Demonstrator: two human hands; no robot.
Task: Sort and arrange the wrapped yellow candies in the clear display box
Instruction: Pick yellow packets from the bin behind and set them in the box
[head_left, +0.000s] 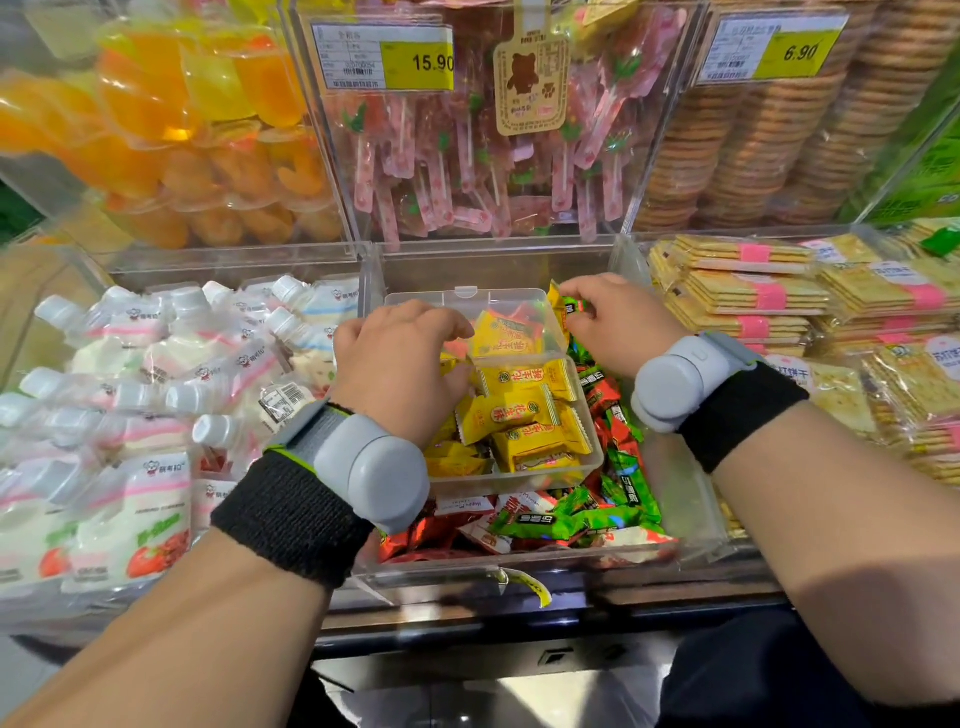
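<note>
Clear display box (519, 480) set on red and green candies (587, 514), yellow candies (519, 410) packed inside, left hand (400, 364) curled among them, grasp unclear, right hand (618, 322) pinching a stray yellow candy (555, 304) at the far-right corner, 15.90 tag (415, 62) and 6.90 tag (800, 52) hung beyond.

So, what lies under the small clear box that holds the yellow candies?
Under the clear box, green candies and red candies spread out in the larger bin, showing at its right and near sides. The part directly beneath is covered by the yellow candies.
</note>
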